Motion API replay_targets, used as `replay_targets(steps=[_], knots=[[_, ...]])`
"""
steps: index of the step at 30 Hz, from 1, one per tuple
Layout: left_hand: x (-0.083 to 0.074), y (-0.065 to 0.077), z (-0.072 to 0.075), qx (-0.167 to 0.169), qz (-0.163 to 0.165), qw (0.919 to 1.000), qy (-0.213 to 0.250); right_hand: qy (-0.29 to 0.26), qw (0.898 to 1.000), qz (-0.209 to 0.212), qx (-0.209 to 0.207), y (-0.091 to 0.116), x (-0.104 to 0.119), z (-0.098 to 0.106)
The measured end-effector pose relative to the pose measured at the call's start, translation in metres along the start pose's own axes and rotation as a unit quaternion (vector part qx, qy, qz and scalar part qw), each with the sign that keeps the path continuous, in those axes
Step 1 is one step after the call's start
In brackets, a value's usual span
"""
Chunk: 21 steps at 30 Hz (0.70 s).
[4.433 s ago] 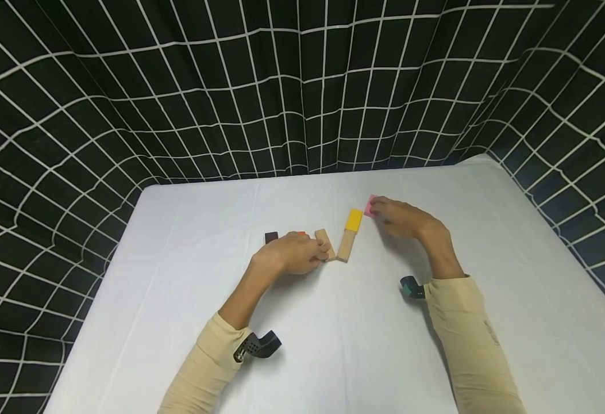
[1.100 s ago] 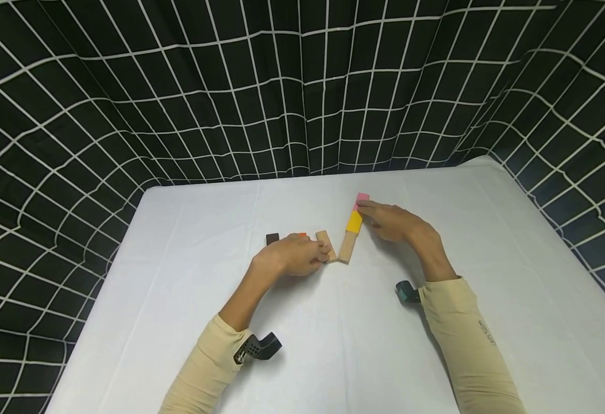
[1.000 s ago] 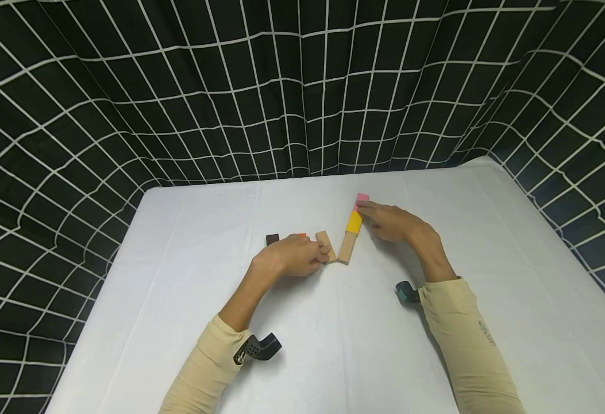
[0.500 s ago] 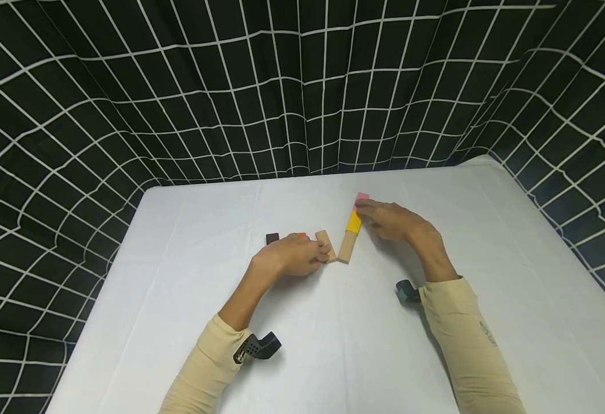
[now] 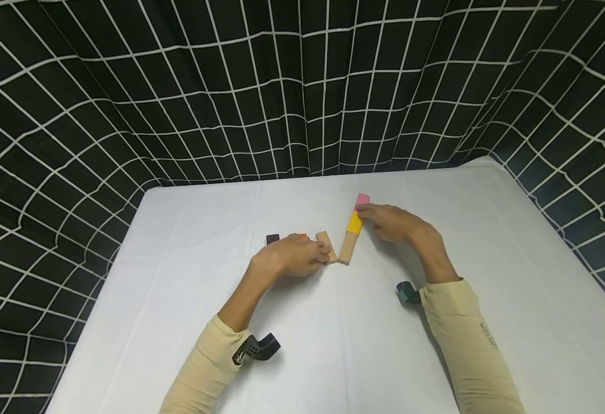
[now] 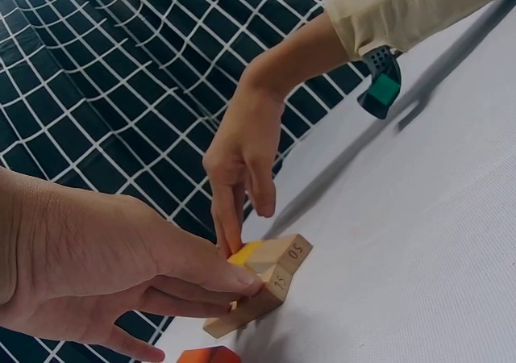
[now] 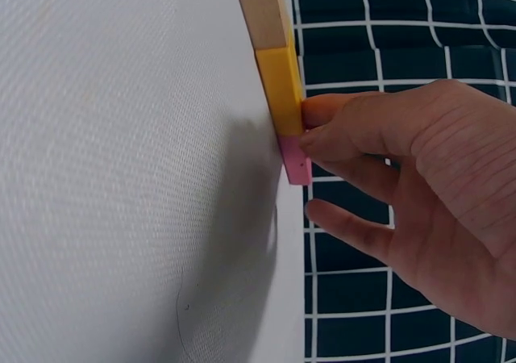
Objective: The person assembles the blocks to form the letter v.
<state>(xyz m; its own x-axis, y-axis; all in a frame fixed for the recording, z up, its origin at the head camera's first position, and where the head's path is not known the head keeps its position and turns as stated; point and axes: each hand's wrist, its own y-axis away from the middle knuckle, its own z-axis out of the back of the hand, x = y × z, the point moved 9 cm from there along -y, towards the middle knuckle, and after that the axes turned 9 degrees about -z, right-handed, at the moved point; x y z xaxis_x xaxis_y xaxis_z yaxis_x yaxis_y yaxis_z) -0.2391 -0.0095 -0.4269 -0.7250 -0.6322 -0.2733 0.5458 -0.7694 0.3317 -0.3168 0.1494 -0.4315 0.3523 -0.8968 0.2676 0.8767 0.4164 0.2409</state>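
In the head view, my left hand (image 5: 293,256) rests its fingertips on a wooden block (image 5: 323,237) marked 15; the left wrist view shows the thumb and fingers over its top. A second wooden block (image 5: 347,249), marked 05, lies at an angle to it, the near ends meeting. From its far end a yellow block (image 5: 354,225) and a pink block (image 5: 362,198) continue in one line. My right hand (image 5: 392,222) touches the yellow and pink blocks near their joint, with fingers fairly straight in the right wrist view (image 7: 439,161).
A black block (image 5: 272,238) and an orange block (image 5: 303,235) lie left of the wooden ones, partly behind my left hand. White cloth covers the table (image 5: 302,356). A dark curtain with a white grid (image 5: 261,92) stands behind and at the sides.
Over several seconds my right hand has brought the pink block left, against the yellow block's far end. Its fingers have since slid slightly nearer. My left hand stays in place.
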Motion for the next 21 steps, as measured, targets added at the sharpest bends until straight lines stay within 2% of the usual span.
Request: replay_targets(steps=[7,11,16,21], knots=[[0.0,0.0,0.004,-0.02,-0.024,0.9995,0.006,-0.005,1.0,-0.001,0.003,0.0,0.0,-0.001],[0.006,0.005,0.012,-0.048,-0.035,0.998,0.02,-0.006,1.0,-0.006,0.005,0.0,-0.001,-0.001],[0.027,0.02,0.022,-0.079,0.0,0.9955,0.052,-0.004,1.0,-0.009,0.007,-0.001,-0.001,-0.002],[0.042,0.035,0.025,-0.07,0.026,0.9946,0.072,-0.009,1.0,-0.005,0.008,0.0,0.0,-0.002]])
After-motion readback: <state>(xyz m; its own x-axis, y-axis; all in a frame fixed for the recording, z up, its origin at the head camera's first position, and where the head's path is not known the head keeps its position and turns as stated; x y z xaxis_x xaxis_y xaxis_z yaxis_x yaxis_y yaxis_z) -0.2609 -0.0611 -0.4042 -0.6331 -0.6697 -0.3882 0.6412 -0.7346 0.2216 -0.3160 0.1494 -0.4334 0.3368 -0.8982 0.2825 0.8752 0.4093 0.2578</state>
